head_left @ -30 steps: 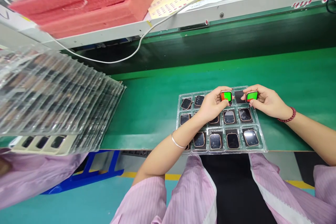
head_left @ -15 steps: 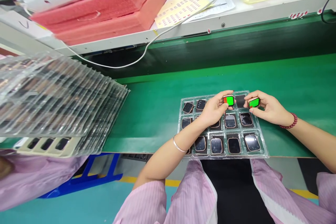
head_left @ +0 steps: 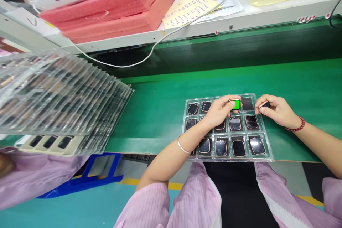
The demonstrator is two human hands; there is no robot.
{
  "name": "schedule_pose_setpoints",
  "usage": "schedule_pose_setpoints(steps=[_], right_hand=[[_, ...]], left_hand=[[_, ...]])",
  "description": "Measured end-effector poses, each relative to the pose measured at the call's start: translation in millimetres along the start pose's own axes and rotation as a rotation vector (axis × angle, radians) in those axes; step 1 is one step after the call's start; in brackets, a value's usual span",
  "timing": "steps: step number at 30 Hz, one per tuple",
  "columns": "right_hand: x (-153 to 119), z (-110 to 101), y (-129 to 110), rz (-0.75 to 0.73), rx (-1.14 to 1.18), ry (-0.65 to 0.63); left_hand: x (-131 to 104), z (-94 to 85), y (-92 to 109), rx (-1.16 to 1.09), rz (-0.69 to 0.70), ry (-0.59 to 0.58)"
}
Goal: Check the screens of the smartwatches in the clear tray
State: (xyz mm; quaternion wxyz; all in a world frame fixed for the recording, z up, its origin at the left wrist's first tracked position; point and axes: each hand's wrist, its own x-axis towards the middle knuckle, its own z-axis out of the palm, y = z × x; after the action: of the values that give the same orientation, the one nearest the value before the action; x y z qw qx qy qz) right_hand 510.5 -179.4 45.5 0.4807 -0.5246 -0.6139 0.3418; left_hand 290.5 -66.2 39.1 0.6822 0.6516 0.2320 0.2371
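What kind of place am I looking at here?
Most likely an electronics assembly line. A clear tray of small smartwatch bodies sits on a green conveyor belt, the left hand holds a lit watch, and stacked empty trays wait nearby.

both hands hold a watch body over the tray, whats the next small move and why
Probably lower the right hand and seat its dark watch body in the bare top-row pocket of the clear tray, which lies just beside those fingertips. The left hand holds a green-lit watch body over the next pocket, so it can follow.
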Motion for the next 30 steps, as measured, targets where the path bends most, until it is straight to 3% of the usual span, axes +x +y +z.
schedule_pose_setpoints(steps=[6,30], right_hand=[[2.6,4.1,3.4,0.027,0.109,-0.028],[1.5,3.5,4.8,0.07,0.091,-0.03]], left_hand=[[2.9,-1.7,-5.7,-0.043,0.026,-0.041],[1.0,1.3,1.9,-0.011,0.003,0.048]])
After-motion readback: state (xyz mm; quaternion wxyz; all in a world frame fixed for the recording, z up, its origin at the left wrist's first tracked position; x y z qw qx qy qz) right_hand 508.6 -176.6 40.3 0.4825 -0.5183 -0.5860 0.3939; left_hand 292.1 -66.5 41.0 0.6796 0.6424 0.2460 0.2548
